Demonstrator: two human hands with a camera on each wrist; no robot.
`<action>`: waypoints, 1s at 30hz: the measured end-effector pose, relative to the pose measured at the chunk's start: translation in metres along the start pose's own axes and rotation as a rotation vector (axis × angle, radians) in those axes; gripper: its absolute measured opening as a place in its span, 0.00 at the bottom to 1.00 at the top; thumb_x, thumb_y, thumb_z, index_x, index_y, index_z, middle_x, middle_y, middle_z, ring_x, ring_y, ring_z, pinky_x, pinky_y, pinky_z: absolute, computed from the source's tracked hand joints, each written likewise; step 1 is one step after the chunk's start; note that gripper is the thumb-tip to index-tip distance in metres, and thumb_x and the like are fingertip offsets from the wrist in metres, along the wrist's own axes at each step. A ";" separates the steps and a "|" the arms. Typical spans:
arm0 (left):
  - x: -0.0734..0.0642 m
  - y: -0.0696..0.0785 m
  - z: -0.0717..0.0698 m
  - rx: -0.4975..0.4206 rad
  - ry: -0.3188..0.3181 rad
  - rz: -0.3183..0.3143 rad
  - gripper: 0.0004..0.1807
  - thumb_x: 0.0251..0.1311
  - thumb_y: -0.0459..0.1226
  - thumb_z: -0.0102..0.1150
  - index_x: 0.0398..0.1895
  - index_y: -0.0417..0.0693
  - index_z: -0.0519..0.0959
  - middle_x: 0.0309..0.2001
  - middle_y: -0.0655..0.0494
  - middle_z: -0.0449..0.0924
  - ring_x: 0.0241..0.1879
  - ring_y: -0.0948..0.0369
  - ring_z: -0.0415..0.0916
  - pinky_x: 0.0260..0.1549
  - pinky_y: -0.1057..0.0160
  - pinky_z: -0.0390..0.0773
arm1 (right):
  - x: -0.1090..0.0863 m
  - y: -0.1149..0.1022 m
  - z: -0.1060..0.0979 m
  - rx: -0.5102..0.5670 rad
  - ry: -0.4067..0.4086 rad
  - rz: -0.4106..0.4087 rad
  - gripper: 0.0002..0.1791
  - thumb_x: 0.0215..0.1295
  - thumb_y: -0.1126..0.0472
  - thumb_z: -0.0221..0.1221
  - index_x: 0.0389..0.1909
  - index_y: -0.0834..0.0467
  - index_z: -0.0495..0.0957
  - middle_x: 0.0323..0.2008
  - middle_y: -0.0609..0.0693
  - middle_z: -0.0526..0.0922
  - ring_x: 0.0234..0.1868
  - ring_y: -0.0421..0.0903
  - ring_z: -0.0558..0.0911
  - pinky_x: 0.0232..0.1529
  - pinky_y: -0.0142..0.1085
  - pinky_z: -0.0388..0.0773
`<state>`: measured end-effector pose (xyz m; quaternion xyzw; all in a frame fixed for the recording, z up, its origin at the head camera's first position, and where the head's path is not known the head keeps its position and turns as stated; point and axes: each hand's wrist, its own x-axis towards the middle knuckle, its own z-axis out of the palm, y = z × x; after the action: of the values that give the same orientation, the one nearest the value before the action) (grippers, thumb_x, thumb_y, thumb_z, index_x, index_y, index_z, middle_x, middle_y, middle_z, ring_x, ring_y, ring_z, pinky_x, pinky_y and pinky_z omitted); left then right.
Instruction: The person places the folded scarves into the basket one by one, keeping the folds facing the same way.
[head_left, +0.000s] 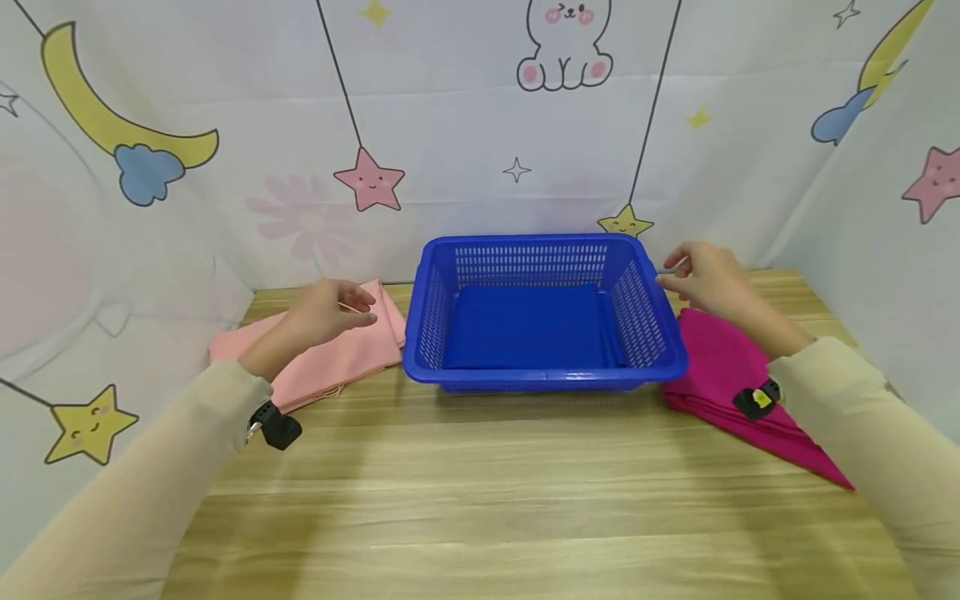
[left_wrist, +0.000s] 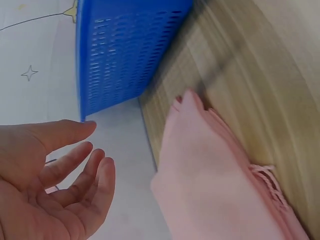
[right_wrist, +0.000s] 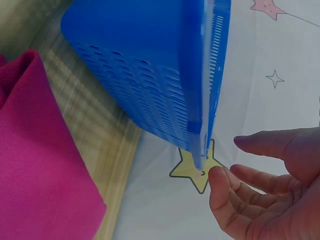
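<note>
A blue plastic basket [head_left: 543, 377] with slotted walls stands at the back middle of the wooden table. Left of it, my left hand [head_left: 324, 315] hovers over a folded pale pink cloth [head_left: 360, 354], fingers loosely bent and holding nothing. That cloth shows a twisted cord [left_wrist: 270, 185] along its edge in the left wrist view. My right hand [head_left: 705, 275] is just beyond the basket's right rim, above a folded magenta cloth [head_left: 712, 358]. Its thumb and fingers stand apart with nothing between them, as the right wrist view also shows.
A white curtain [head_left: 450, 125] printed with stars, moons and a bear hangs behind the table and along both sides. The light wooden table top [head_left: 525, 492] stretches in front of the basket. Each wrist wears a black strap [head_left: 276, 425].
</note>
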<state>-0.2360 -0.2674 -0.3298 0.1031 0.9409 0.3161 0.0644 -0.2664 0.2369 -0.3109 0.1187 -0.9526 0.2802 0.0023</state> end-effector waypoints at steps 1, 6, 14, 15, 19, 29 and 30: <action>-0.001 -0.003 0.002 0.015 0.006 0.012 0.18 0.64 0.34 0.64 0.52 0.30 0.78 0.48 0.35 0.81 0.47 0.44 0.80 0.45 0.51 0.82 | 0.000 0.001 0.001 -0.003 0.003 0.002 0.19 0.69 0.63 0.60 0.50 0.75 0.74 0.32 0.63 0.80 0.26 0.50 0.81 0.22 0.35 0.78; -0.005 -0.012 0.015 0.091 0.014 0.036 0.21 0.60 0.33 0.68 0.52 0.28 0.78 0.50 0.32 0.79 0.48 0.41 0.78 0.50 0.46 0.79 | 0.002 0.007 0.007 -0.018 -0.012 0.001 0.24 0.70 0.61 0.61 0.53 0.78 0.71 0.31 0.63 0.79 0.27 0.54 0.82 0.23 0.35 0.75; -0.013 -0.024 0.036 0.202 0.022 0.036 0.24 0.56 0.34 0.72 0.53 0.29 0.78 0.50 0.35 0.81 0.48 0.42 0.79 0.49 0.45 0.79 | 0.002 0.011 0.016 -0.007 -0.036 0.013 0.25 0.69 0.61 0.61 0.54 0.80 0.71 0.34 0.66 0.79 0.29 0.58 0.83 0.24 0.36 0.76; -0.013 -0.026 0.038 0.220 0.026 0.042 0.24 0.55 0.34 0.72 0.52 0.29 0.78 0.49 0.35 0.81 0.48 0.42 0.79 0.48 0.45 0.79 | 0.002 0.011 0.017 -0.006 -0.038 0.013 0.25 0.69 0.61 0.61 0.54 0.80 0.71 0.35 0.67 0.79 0.29 0.58 0.83 0.24 0.35 0.77; -0.013 -0.032 0.046 0.281 0.032 0.055 0.25 0.54 0.36 0.74 0.51 0.29 0.79 0.47 0.36 0.81 0.47 0.43 0.79 0.48 0.44 0.78 | 0.002 0.013 0.019 0.010 -0.039 0.018 0.26 0.69 0.62 0.61 0.55 0.81 0.70 0.36 0.68 0.79 0.26 0.55 0.83 0.24 0.35 0.79; -0.011 -0.041 0.063 0.375 0.063 0.117 0.21 0.50 0.35 0.76 0.44 0.31 0.81 0.35 0.44 0.80 0.35 0.50 0.76 0.38 0.50 0.79 | 0.003 0.015 0.025 0.065 -0.059 0.018 0.27 0.70 0.63 0.60 0.58 0.83 0.66 0.35 0.67 0.80 0.23 0.47 0.83 0.25 0.39 0.83; -0.011 -0.043 0.064 0.388 0.075 0.134 0.20 0.50 0.34 0.75 0.43 0.31 0.82 0.33 0.45 0.79 0.33 0.51 0.75 0.36 0.51 0.79 | 0.003 0.015 0.025 0.063 -0.058 0.016 0.27 0.70 0.63 0.60 0.58 0.82 0.67 0.35 0.67 0.80 0.23 0.47 0.82 0.25 0.39 0.83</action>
<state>-0.2198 -0.2656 -0.4062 0.1638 0.9770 0.1360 -0.0129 -0.2716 0.2347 -0.3394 0.1191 -0.9439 0.3064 -0.0313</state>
